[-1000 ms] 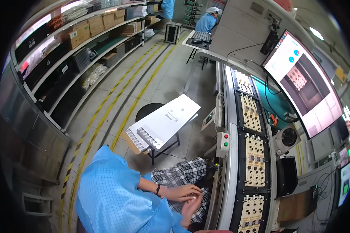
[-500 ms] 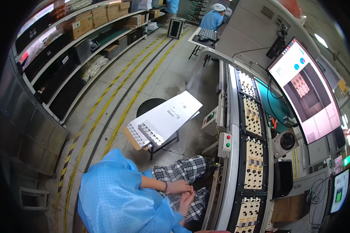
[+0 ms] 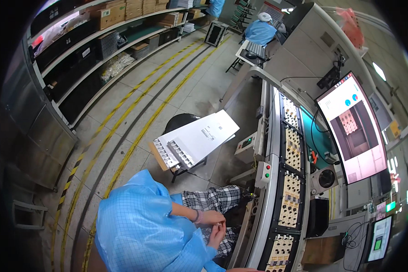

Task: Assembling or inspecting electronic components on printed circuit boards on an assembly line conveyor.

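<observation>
Movement has settled over the past second: fingers that were spread and blurred are now drawn in, and the left hand (image 3: pixel 209 217) meets the right hand (image 3: pixel 217 235) above the plaid trousers (image 3: pixel 208 199). Their fingertips come together, bent lightly inward; a small pale spot shows there, but I cannot tell whether either hand grasps anything. The view has tilted too, so the bright screen (image 3: pixel 358 129) sits lower in it. To the right of the hands, beyond the metal rail (image 3: pixel 264 222), the pale circuit boards (image 3: pixel 289 199) lie untouched in black trays (image 3: pixel 274 220). As I judge it, the change matters only at the fingers: neither hand reaches for a board, and the white panels (image 3: pixel 204 138) remain on the stool (image 3: pixel 181 120), well apart from both
</observation>
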The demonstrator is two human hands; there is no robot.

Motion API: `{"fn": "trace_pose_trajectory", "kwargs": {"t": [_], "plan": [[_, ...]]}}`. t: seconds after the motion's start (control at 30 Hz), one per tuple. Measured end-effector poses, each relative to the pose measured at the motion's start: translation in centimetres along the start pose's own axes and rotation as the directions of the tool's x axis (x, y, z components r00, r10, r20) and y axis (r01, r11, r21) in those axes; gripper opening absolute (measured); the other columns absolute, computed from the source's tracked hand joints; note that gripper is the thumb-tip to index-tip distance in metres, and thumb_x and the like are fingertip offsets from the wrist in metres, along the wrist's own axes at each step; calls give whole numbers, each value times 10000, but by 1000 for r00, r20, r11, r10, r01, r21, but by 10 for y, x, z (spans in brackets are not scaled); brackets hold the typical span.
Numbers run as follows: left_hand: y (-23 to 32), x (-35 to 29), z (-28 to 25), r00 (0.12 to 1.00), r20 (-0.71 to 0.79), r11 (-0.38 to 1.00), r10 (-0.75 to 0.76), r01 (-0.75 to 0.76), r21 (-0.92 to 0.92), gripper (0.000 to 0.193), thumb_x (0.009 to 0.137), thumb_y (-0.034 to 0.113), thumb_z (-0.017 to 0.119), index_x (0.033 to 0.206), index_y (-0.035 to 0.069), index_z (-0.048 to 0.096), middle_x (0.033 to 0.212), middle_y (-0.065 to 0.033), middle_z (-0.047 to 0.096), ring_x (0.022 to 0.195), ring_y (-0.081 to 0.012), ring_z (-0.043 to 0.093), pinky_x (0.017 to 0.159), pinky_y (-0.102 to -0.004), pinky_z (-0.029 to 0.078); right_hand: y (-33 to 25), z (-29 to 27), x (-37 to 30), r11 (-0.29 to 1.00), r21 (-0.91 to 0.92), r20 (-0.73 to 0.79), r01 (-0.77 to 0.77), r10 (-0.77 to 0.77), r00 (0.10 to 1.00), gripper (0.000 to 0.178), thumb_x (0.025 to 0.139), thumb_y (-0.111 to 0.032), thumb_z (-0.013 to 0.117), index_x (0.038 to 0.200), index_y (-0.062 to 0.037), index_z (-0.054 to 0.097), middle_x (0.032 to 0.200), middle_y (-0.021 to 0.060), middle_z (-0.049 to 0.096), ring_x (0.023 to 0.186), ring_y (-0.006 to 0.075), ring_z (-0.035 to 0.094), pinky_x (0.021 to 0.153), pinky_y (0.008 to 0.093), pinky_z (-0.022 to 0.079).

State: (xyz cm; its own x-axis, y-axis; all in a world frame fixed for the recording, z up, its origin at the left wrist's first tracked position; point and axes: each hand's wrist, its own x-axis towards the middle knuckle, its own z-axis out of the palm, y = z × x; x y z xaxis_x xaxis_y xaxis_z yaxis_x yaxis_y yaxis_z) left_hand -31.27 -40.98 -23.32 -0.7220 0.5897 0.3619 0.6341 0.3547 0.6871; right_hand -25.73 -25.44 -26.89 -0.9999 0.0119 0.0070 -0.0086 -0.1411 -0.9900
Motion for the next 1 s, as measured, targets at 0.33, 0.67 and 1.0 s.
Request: {"fn": "trace_pose_trajectory", "kwargs": {"t": [0.33, 0.67, 1.0], "plan": [[-9, 8, 11, 988, 155, 998, -4, -6, 68, 294, 925, 265, 534, 1098, 26, 536, 948, -139, 603, 903, -340, 616, 768, -433, 512, 30, -25, 15, 835, 438, -36, -333, 386, 922, 281, 999, -148, 558, 1238, 0, 547, 1118, 82, 623, 985, 148, 619, 860, 249, 529], [6, 20, 11, 998, 14, 984, -62, 64, -169, 227, 992, 226, 458, 1071, 51, 579, 1004, -135, 510, 965, -302, 548, 839, -392, 452, 18, -19, 10, 811, 553, -186, -193, 346, 920, 384, 1042, -276, 483, 1312, -3, 500, 1315, 141, 558, 1205, 246, 558, 1038, 363, 468], [7, 41, 28, 989, -14, 923, -145, 130, -362, 192, 1013, 170, 460, 1114, 64, 583, 1039, -138, 490, 884, -290, 602, 777, -361, 509, 4, -1, 6, 835, 516, -281, -191, 376, 883, 394, 1027, -425, 491, 1102, -48, 576, 930, 4, 564, 854, 90, 552, 782, 275, 483]]}}
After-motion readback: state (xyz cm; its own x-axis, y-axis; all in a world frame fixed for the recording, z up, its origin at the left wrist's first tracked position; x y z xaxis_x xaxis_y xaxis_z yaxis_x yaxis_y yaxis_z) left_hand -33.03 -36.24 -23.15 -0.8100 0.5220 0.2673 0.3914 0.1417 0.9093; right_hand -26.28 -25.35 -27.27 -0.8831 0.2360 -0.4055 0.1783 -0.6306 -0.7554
